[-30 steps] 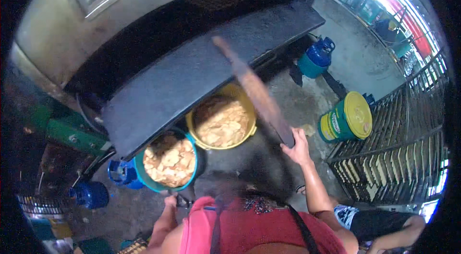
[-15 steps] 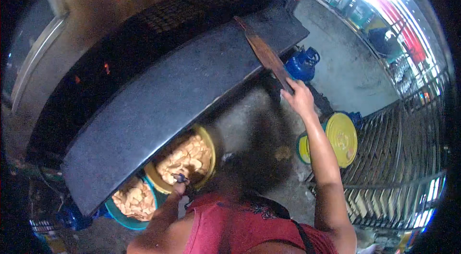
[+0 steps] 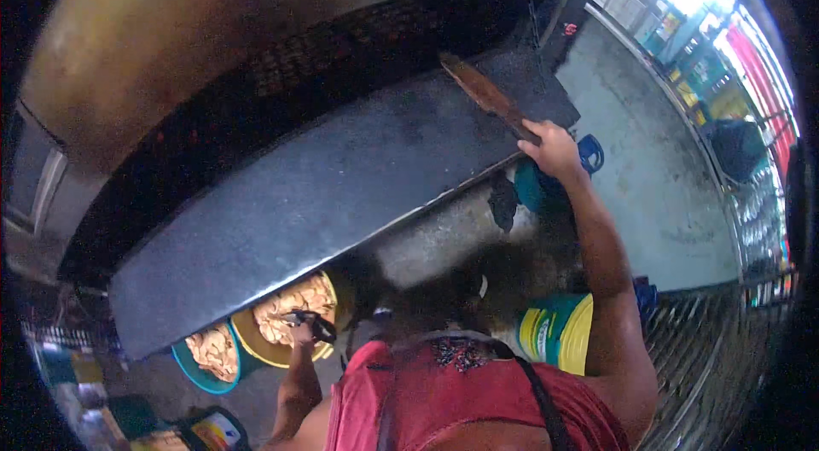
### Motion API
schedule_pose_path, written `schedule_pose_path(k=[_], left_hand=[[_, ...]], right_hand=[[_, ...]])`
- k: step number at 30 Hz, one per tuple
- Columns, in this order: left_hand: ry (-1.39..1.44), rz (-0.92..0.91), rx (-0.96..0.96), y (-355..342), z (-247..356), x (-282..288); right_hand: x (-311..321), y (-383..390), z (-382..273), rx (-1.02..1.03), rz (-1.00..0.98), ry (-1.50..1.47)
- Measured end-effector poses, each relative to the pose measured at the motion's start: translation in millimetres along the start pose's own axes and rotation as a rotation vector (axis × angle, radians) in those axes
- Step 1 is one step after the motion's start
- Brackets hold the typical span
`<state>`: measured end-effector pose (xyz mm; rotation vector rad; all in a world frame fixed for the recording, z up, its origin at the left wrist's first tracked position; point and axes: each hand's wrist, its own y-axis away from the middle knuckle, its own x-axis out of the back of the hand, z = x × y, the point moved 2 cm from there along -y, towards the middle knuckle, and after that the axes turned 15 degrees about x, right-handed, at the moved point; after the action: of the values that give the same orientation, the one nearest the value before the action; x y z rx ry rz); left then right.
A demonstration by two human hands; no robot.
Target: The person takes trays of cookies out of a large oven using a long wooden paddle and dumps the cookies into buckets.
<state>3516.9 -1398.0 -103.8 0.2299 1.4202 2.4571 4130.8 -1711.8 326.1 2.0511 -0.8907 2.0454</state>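
Note:
My right hand [image 3: 554, 148] is closed round the handle of a long wooden paddle [image 3: 482, 88]. The paddle slants up and left over the dark counter [image 3: 299, 203], its far end by the counter's back edge. Low on the left, my left hand [image 3: 302, 335] is at a yellow tub [image 3: 256, 349] filled with pale tan, flat pieces [image 3: 294, 297]. A small dark tool [image 3: 317, 325], its kind unclear, is in that hand. Beside this tub stands a teal tub [image 3: 207, 383] with more of the same pieces [image 3: 213, 351].
Behind the counter is a long dark oven-like opening [image 3: 205, 122] with rows of small pieces [image 3: 316, 54] inside. Blue and teal containers [image 3: 533, 186] stand under the counter's right end. A green and yellow bucket [image 3: 559, 331] is by my right arm, near slatted racks [image 3: 691, 349].
My right hand has moved forward and right, carrying the wooden paddle farther over the counter. My left hand stays at the yellow tub with the dark tool. The view has shifted.

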Motion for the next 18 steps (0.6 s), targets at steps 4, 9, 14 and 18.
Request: schedule_pose_path(k=[4, 9, 14, 18], left_hand=[[-0.672, 0.172, -0.175, 44, -65, -40], [0.068, 0.032, 0.259, 100, -210, -87], [-0.876, -0.003, -0.394, 108, -217, -137], [-0.083, 0.253, -0.083, 93, -197, -172]], right_hand=[[21, -3, 53, 0.011, -0.029, -0.068], [41, -29, 122, 0.064, -0.060, -0.038], [47, -27, 183, 0.129, -0.143, -0.201], [88, -70, 195, 0.182, -0.224, -0.315]])
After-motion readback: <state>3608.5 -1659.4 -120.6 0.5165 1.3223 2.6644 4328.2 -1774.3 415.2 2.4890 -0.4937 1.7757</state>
